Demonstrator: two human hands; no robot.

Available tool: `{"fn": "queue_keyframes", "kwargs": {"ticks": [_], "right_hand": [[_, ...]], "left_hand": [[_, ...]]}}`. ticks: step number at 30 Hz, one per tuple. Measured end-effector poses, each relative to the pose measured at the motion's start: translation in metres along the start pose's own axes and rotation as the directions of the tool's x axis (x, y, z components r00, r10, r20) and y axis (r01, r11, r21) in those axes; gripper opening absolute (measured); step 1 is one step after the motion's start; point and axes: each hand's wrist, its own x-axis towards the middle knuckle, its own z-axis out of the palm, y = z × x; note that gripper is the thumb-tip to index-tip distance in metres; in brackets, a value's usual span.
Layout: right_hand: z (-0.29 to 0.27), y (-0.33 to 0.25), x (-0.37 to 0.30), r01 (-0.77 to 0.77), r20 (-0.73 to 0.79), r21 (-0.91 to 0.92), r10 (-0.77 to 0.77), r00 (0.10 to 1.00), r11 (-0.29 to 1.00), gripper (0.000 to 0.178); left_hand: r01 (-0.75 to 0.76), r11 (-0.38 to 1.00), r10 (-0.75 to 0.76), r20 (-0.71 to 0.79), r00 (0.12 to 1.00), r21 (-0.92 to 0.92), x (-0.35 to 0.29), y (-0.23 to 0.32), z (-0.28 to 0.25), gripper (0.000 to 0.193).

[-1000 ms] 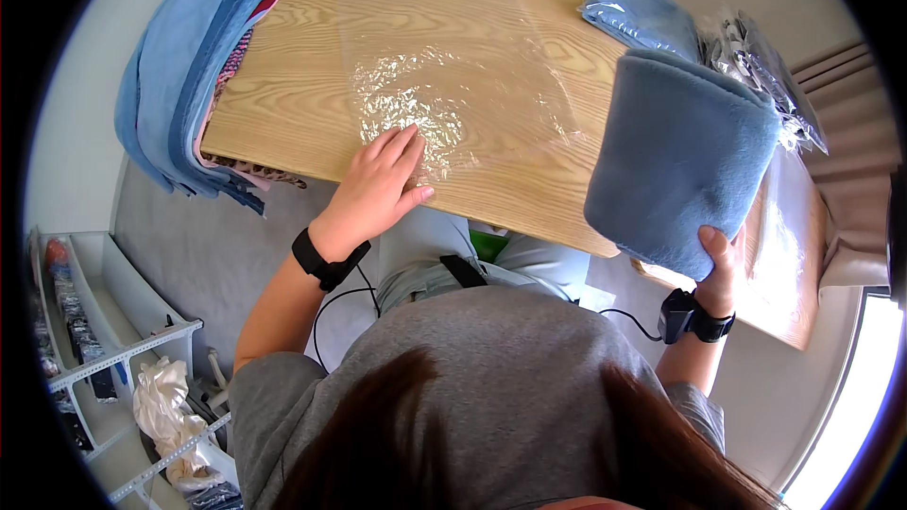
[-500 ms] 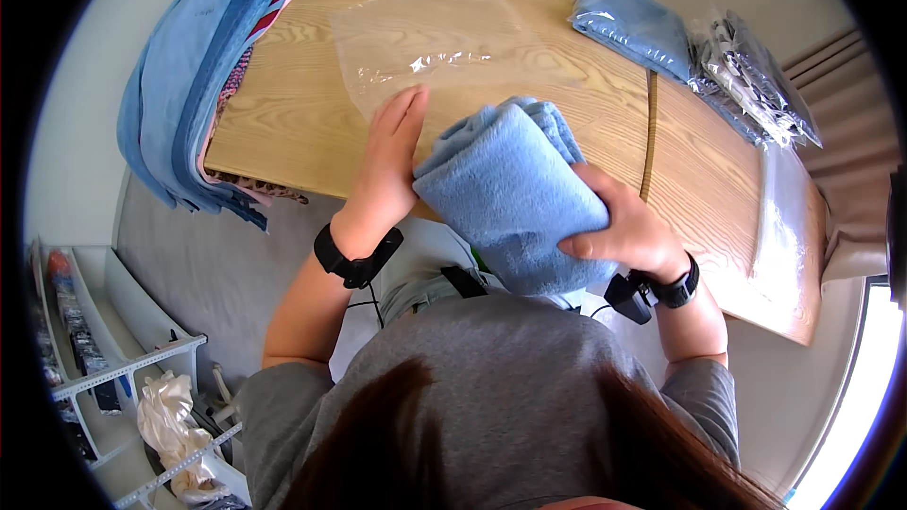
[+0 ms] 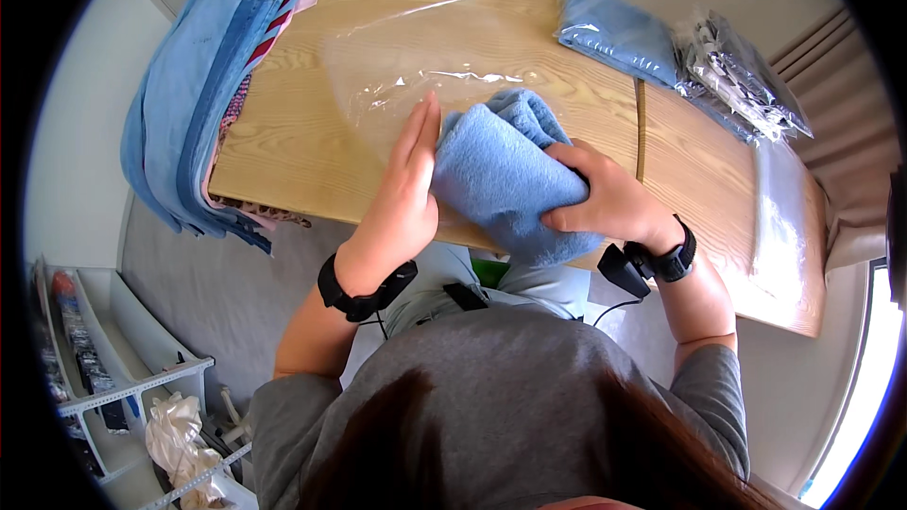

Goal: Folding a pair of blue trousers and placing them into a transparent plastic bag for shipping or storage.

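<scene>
Cloth point(image 3: 510, 179): fuzzy, light blue, folded into a thick bundle; it's up in front of the person, around the near edge of the tabletop point(image 3: 293, 132); kinda tilted, with folds showing at the far end
Right hand point(image 3: 614, 194): this one's got the grip; it grasps the cloth by its right side, thumb on the face toward us; the other fingers are partly hidden
Left hand point(image 3: 402, 189): not clenched on anything; fingers straight and together, up against the cloth's left side; can't tell exactly how much of it touches
Clear plastic point(image 3: 387, 57): lies flat on the tabletop just beyond the cloth, super shiny along the creases; the left hand and cloth cover part of it
Clothes pile point(image 3: 184, 113): hangs over the tabletop's left end; mostly blue, with pink and striped bits peeking out
Far right corner: blue pack point(image 3: 614, 33) in clear wrap; black and white packs point(image 3: 737, 76) right beside it; clear sheets point(image 3: 779, 227) nearer the person
Wrists: black strap on each
</scene>
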Motion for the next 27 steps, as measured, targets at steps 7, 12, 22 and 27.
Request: {"fn": "queue_keyframes", "kwargs": {"ticks": [7, 12, 22, 27], "right_hand": [[-0.003, -0.011, 0.000, 0.025, -0.019, -0.206, -0.029, 0.999, 0.978, 0.058], [-0.002, -0.006, 0.010, -0.052, -0.146, -0.170, 0.027, 0.989, 0.984, 0.063], [0.009, 0.005, 0.027, 0.230, -0.377, 0.531, -0.016, 0.926, 0.815, 0.041], [0.006, 0.019, 0.022, 0.219, -0.300, 0.841, 0.089, 0.950, 0.495, 0.051]], "left_hand": [[-0.098, 0.995, 0.098, -0.088, 0.991, 0.011, 0.006, 0.010, 0.008, 0.092], [-0.155, 0.969, 0.152, 0.030, 0.988, 0.190, 0.012, 0.037, 0.009, 0.068], [-0.389, 0.872, 0.346, 0.189, 0.919, 0.295, 0.049, 0.063, 0.009, 0.055], [-0.301, 0.722, 0.421, -0.050, 0.906, 0.624, 0.042, 0.053, 0.002, 0.061]]}}
